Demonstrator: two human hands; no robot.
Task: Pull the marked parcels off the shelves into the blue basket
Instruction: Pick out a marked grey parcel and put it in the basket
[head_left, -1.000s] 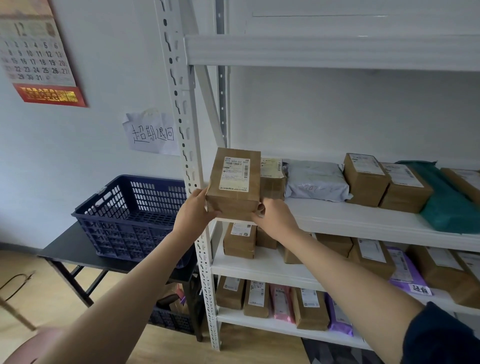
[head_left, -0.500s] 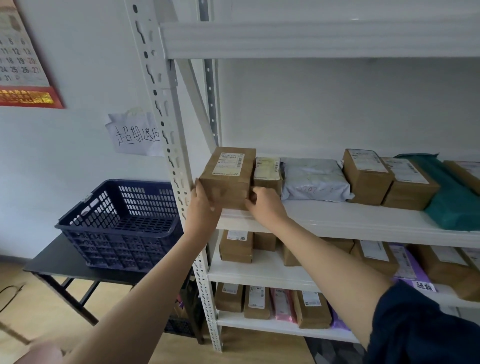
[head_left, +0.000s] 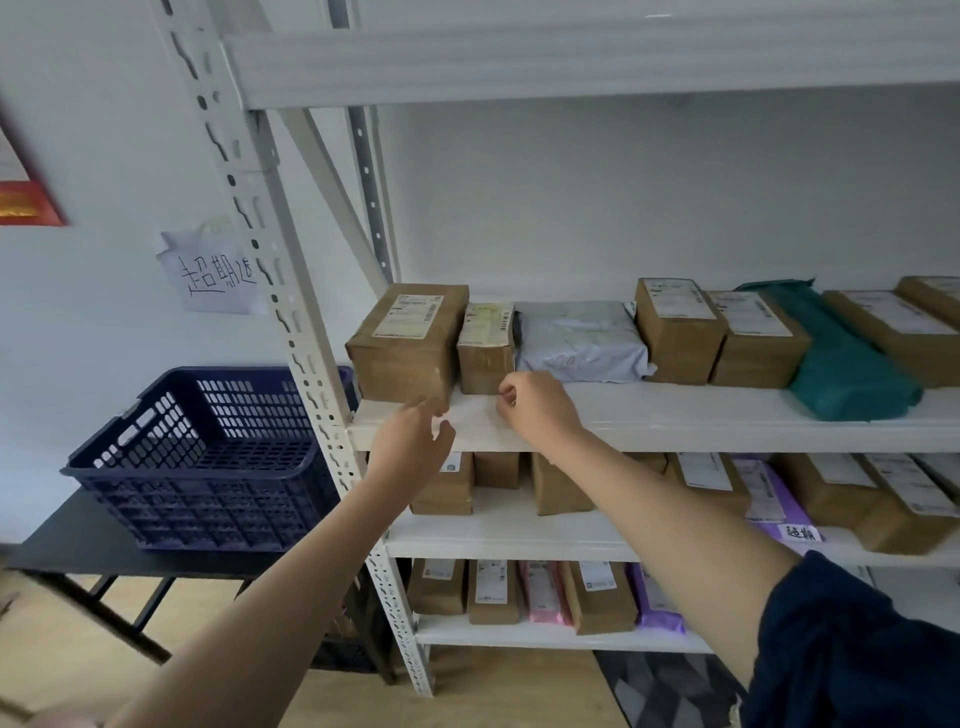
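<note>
Left hand (head_left: 410, 441): fingers spread, holding nothing, just below the brown box.
Right hand (head_left: 537, 410): fingers loosely curled, empty, at the shelf edge (head_left: 675, 428).
Brown box (head_left: 410, 343): on the shelf's left end, at 12 o'clock from the left hand.
Small box (head_left: 485, 345): touching its right side.
Blue basket (head_left: 208, 457): on the black table (head_left: 62, 551), at 9 o'clock from the hands.
</note>
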